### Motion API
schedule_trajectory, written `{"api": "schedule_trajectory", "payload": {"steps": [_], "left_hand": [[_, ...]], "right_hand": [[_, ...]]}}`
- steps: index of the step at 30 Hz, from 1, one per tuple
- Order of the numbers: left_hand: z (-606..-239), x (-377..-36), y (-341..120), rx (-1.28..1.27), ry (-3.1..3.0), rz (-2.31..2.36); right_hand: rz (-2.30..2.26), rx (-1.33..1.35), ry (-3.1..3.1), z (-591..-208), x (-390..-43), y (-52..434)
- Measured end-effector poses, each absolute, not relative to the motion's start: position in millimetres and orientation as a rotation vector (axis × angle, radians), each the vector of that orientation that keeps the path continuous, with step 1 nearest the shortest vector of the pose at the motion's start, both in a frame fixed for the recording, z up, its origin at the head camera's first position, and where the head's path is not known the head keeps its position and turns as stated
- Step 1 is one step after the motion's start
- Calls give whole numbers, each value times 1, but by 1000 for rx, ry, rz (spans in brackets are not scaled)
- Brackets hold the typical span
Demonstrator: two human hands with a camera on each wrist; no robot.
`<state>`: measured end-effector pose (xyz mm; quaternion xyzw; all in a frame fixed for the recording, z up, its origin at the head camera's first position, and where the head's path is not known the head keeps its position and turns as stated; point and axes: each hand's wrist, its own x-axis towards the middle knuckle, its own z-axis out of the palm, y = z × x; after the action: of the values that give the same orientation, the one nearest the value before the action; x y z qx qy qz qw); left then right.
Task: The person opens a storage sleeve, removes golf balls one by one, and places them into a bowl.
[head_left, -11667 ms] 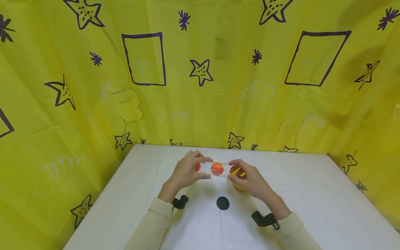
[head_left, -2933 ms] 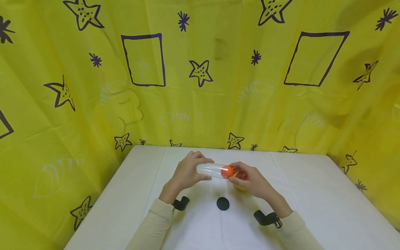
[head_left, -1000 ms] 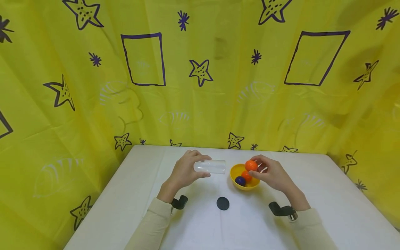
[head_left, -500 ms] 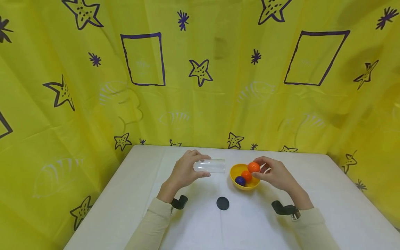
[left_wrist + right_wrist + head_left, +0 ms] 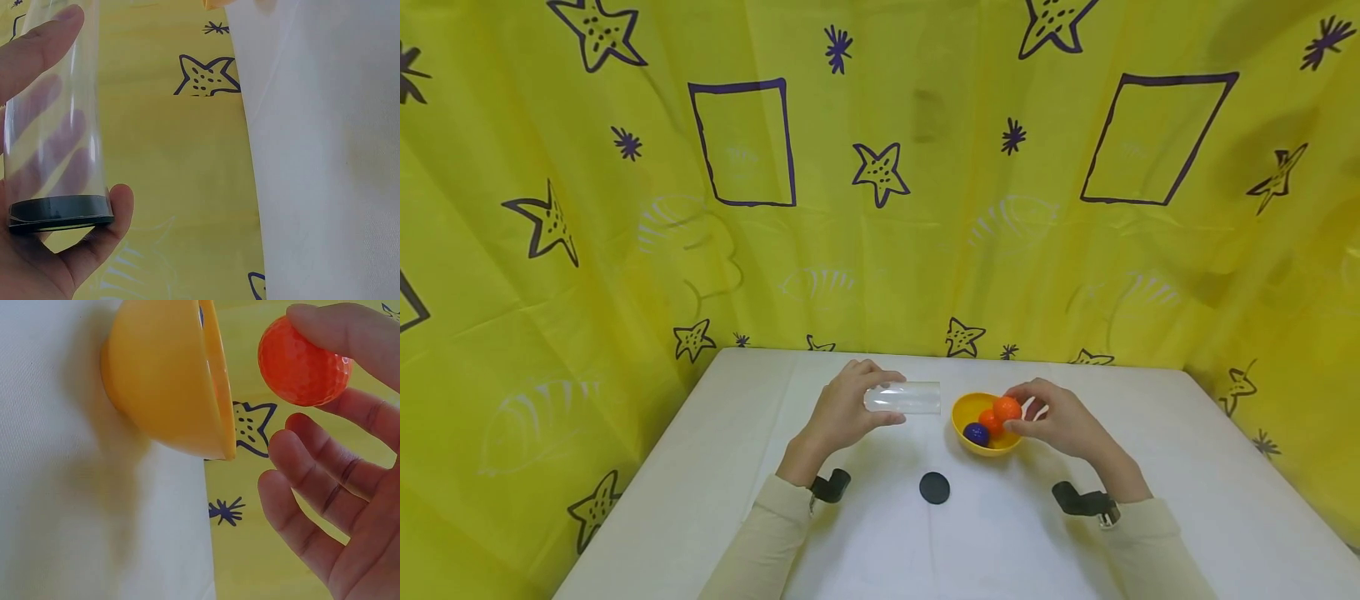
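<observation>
My left hand (image 5: 844, 410) grips a clear tube (image 5: 921, 397) lying sideways above the table, its far end pointing right. In the left wrist view the tube (image 5: 59, 150) holds no ball, and a black cap (image 5: 59, 212) closes the end nearest the palm. My right hand (image 5: 1060, 419) pinches an orange dimpled golf ball (image 5: 303, 362) between thumb and finger, the other fingers spread. That ball is held over the right side of a yellow bowl (image 5: 966, 407). Inside the bowl lie another orange ball (image 5: 988, 423) and a dark blue ball (image 5: 976, 433).
A black round disc (image 5: 935, 488) lies on the white table (image 5: 880, 533) between the forearms, in front of the bowl. A yellow curtain (image 5: 880, 267) with star prints hangs behind the table and along its sides.
Earlier the tube held orange balls; now it is empty. My right hand drew an orange ball from its end and carried it right, over the bowl, lowering slightly. The left hand barely moved.
</observation>
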<state>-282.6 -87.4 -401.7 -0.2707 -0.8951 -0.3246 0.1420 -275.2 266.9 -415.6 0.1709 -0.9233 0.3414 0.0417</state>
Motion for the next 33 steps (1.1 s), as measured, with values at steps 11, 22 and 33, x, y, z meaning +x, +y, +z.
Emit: {"api": "schedule_trajectory", "payload": {"steps": [11, 22, 33], "left_hand": [[-402, -282, -87, -765, -2578, -926], [-402, -282, -87, -753, -2576, -941], [-404, -284, -87, -737, -2605, -936]], "right_hand": [[1002, 549, -2894, -419, -275, 266], [1019, 587, -2920, -420, -275, 263], [1019, 606, -2935, -422, -275, 263]]}}
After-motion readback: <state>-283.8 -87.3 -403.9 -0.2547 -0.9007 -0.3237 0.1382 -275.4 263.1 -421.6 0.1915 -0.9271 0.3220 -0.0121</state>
